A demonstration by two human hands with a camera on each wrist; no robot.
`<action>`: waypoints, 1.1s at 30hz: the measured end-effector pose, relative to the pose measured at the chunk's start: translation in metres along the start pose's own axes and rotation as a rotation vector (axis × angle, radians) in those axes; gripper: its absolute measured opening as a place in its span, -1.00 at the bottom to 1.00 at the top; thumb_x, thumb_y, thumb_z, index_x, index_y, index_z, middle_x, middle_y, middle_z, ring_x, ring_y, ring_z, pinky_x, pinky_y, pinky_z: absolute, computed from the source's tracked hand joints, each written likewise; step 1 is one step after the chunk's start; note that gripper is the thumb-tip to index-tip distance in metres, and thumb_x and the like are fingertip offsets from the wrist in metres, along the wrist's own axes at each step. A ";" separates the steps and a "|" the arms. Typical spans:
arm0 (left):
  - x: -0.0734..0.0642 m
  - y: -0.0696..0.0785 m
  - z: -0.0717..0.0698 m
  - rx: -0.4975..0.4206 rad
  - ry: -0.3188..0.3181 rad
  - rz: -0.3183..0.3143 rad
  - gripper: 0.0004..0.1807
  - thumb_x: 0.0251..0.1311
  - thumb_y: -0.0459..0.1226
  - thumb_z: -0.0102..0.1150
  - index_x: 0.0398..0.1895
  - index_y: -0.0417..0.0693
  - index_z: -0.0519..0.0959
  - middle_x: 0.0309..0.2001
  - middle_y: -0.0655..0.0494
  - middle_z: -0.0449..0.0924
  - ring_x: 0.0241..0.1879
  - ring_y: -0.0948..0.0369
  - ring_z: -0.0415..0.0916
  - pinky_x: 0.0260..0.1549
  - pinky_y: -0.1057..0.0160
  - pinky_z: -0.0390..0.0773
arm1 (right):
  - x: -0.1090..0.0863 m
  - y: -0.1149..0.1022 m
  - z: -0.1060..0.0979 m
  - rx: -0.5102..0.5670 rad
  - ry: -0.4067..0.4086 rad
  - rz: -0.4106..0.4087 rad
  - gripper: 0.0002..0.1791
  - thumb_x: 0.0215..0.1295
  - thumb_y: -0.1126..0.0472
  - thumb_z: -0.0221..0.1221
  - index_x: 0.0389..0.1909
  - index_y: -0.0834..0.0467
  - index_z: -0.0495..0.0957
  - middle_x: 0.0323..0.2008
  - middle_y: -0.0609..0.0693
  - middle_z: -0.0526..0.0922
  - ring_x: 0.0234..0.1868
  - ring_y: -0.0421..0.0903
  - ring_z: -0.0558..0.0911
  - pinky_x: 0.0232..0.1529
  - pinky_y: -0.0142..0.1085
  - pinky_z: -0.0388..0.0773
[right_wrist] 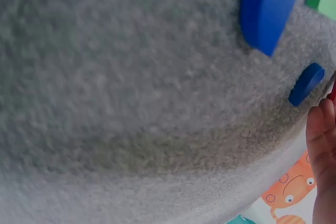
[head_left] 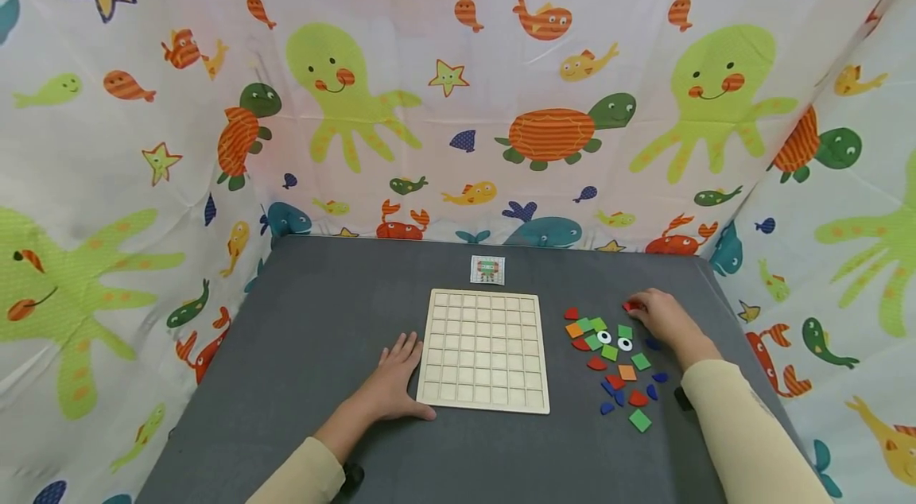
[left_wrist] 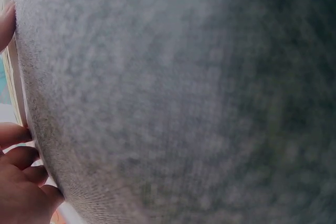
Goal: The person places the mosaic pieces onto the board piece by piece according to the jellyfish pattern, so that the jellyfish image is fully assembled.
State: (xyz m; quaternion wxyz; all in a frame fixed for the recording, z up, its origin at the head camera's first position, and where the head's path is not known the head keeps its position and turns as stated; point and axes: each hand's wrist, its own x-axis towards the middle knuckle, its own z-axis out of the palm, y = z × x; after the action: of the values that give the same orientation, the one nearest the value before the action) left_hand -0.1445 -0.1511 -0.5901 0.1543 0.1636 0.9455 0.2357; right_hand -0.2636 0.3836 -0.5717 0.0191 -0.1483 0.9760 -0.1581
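A square wooden grid board (head_left: 483,351) lies flat on the grey table. My left hand (head_left: 392,381) rests beside its left edge, fingers stretched out and thumb at the lower left corner. The left wrist view shows the same hand (left_wrist: 23,182) against the board's side at the left margin. Right of the board my right hand (head_left: 665,321) pinches a red piece (head_left: 629,306) at the far side of a scatter of small pieces. At the right wrist view's edge, fingers (right_wrist: 321,124) partly cover a red piece (right_wrist: 332,94); blue half-round pieces (right_wrist: 307,83) lie nearby.
Green squares (head_left: 640,420), orange squares (head_left: 627,373), red pieces (head_left: 638,398), blue pieces (head_left: 607,409) and white rings (head_left: 625,344) lie loose right of the board. A small picture card (head_left: 487,270) lies behind it. A printed sea-animal curtain (head_left: 444,170) surrounds the table.
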 end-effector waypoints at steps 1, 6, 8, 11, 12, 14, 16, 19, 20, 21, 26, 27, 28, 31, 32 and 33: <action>0.000 0.000 0.000 0.000 -0.001 -0.003 0.46 -0.29 0.28 0.59 0.60 -0.21 0.03 0.63 -0.16 -0.14 0.62 -0.12 -0.27 0.48 -0.29 -0.09 | -0.001 0.000 0.001 0.008 0.005 -0.006 -0.73 0.32 0.31 0.30 -0.03 0.38 0.67 -0.19 0.26 0.67 -0.12 0.23 0.64 0.04 0.20 0.54; 0.000 0.000 0.001 -0.002 0.007 -0.003 0.46 -0.31 0.27 0.61 0.60 -0.23 0.05 0.62 -0.19 -0.12 0.62 -0.14 -0.25 0.47 -0.30 -0.08 | -0.005 0.002 0.005 0.040 0.024 -0.042 -0.71 0.31 0.28 0.32 -0.02 0.35 0.68 -0.23 0.20 0.67 -0.20 0.14 0.63 -0.04 0.15 0.58; 0.000 -0.001 0.001 -0.005 0.006 -0.003 0.46 -0.30 0.27 0.61 0.60 -0.23 0.05 0.62 -0.19 -0.11 0.62 -0.14 -0.25 0.47 -0.30 -0.08 | -0.007 0.004 0.006 0.047 0.017 -0.045 -0.68 0.29 0.27 0.34 0.01 0.33 0.68 -0.23 0.17 0.66 -0.23 0.08 0.61 -0.08 0.10 0.59; -0.001 -0.001 0.003 -0.009 0.001 -0.001 0.44 -0.28 0.26 0.61 0.60 -0.24 0.04 0.62 -0.20 -0.13 0.62 -0.15 -0.26 0.47 -0.31 -0.09 | -0.009 0.007 0.006 0.060 -0.003 -0.052 -0.68 0.28 0.29 0.35 0.03 0.30 0.68 -0.22 0.15 0.66 -0.23 0.05 0.58 -0.10 0.08 0.58; -0.001 -0.001 0.003 -0.010 -0.002 0.000 0.44 -0.28 0.25 0.61 0.60 -0.24 0.04 0.62 -0.20 -0.13 0.62 -0.15 -0.26 0.47 -0.31 -0.09 | -0.010 0.008 0.005 0.063 -0.011 -0.058 -0.69 0.28 0.29 0.34 0.02 0.30 0.68 -0.21 0.15 0.66 -0.22 0.05 0.58 -0.10 0.09 0.57; -0.001 -0.001 0.004 0.003 -0.009 0.000 0.44 -0.26 0.26 0.60 0.60 -0.24 0.03 0.62 -0.19 -0.15 0.62 -0.14 -0.27 0.47 -0.30 -0.10 | -0.011 0.009 0.004 0.072 -0.023 -0.054 -0.73 0.29 0.31 0.33 -0.01 0.29 0.69 -0.21 0.15 0.66 -0.21 0.07 0.59 -0.08 0.11 0.57; 0.000 0.000 0.004 0.008 -0.012 0.000 0.44 -0.25 0.25 0.60 0.60 -0.24 0.02 0.63 -0.19 -0.15 0.62 -0.14 -0.27 0.47 -0.31 -0.10 | -0.011 0.009 0.003 0.080 -0.029 -0.046 -0.77 0.29 0.31 0.33 -0.06 0.30 0.69 -0.22 0.15 0.66 -0.21 0.07 0.60 -0.07 0.13 0.58; 0.000 0.000 0.004 0.005 -0.007 0.002 0.43 -0.25 0.24 0.60 0.60 -0.24 0.03 0.63 -0.19 -0.15 0.62 -0.15 -0.27 0.47 -0.31 -0.11 | -0.011 0.007 0.002 0.095 -0.030 -0.027 -0.78 0.30 0.31 0.33 -0.09 0.32 0.66 -0.24 0.16 0.63 -0.23 0.07 0.59 -0.07 0.13 0.58; 0.000 0.000 0.004 0.004 -0.004 0.001 0.43 -0.25 0.24 0.60 0.60 -0.24 0.03 0.63 -0.18 -0.15 0.62 -0.15 -0.27 0.47 -0.31 -0.11 | -0.011 0.006 0.002 0.098 -0.028 -0.023 -0.76 0.30 0.30 0.33 -0.07 0.32 0.66 -0.23 0.16 0.63 -0.22 0.07 0.59 -0.06 0.13 0.58; 0.000 0.000 0.004 0.003 -0.001 0.002 0.43 -0.25 0.24 0.61 0.60 -0.23 0.03 0.63 -0.18 -0.15 0.62 -0.14 -0.27 0.47 -0.31 -0.11 | -0.011 0.006 0.001 0.101 -0.027 -0.028 -0.75 0.30 0.30 0.33 -0.05 0.33 0.65 -0.22 0.17 0.63 -0.21 0.08 0.59 -0.05 0.14 0.58; -0.001 0.002 0.003 0.028 0.000 0.008 0.40 -0.17 0.30 0.52 0.60 -0.24 0.01 0.62 -0.19 -0.15 0.62 -0.15 -0.27 0.47 -0.32 -0.10 | -0.010 0.005 0.002 0.110 -0.025 -0.041 -0.71 0.30 0.30 0.33 0.01 0.32 0.67 -0.13 0.20 0.67 -0.13 0.13 0.61 0.03 0.19 0.55; -0.001 0.003 0.002 0.031 0.001 0.009 0.39 -0.15 0.32 0.49 0.60 -0.25 0.02 0.62 -0.20 -0.15 0.61 -0.16 -0.26 0.46 -0.33 -0.09 | -0.010 0.005 0.002 0.111 -0.025 -0.042 -0.72 0.30 0.30 0.33 0.00 0.32 0.67 -0.13 0.20 0.67 -0.13 0.13 0.61 0.03 0.19 0.55; -0.002 0.004 0.002 0.032 0.004 0.007 0.38 -0.13 0.34 0.47 0.60 -0.26 0.02 0.62 -0.22 -0.14 0.61 -0.17 -0.25 0.46 -0.33 -0.09 | -0.010 0.005 0.002 0.110 -0.024 -0.042 -0.73 0.31 0.30 0.32 -0.02 0.32 0.68 -0.14 0.20 0.67 -0.13 0.13 0.62 0.03 0.19 0.56; -0.002 0.006 0.002 0.048 0.016 -0.003 0.36 -0.09 0.37 0.41 0.59 -0.27 0.04 0.61 -0.22 -0.13 0.61 -0.17 -0.23 0.45 -0.33 -0.07 | -0.009 0.002 0.002 0.105 -0.024 -0.035 -0.75 0.32 0.30 0.31 -0.04 0.34 0.67 -0.17 0.19 0.65 -0.17 0.09 0.60 0.00 0.16 0.57; -0.001 0.006 0.002 0.055 0.017 -0.008 0.35 -0.08 0.37 0.40 0.59 -0.26 0.04 0.62 -0.21 -0.13 0.61 -0.16 -0.24 0.46 -0.33 -0.07 | -0.008 0.001 0.002 0.103 -0.025 -0.030 -0.75 0.32 0.30 0.31 -0.05 0.35 0.66 -0.18 0.19 0.64 -0.18 0.09 0.60 -0.01 0.16 0.57; -0.001 0.007 0.002 0.056 0.022 -0.010 0.35 -0.08 0.37 0.40 0.59 -0.27 0.05 0.61 -0.22 -0.12 0.61 -0.16 -0.23 0.46 -0.32 -0.07 | -0.008 0.000 0.002 0.102 -0.028 -0.026 -0.75 0.33 0.31 0.30 -0.05 0.36 0.65 -0.19 0.19 0.63 -0.19 0.09 0.60 -0.02 0.16 0.57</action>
State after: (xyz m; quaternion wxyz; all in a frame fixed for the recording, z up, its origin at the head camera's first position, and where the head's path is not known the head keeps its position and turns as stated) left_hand -0.1411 -0.1451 -0.5884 0.1404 0.1606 0.9541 0.2102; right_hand -0.2555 0.3853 -0.5732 0.0382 -0.1619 0.9643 -0.2059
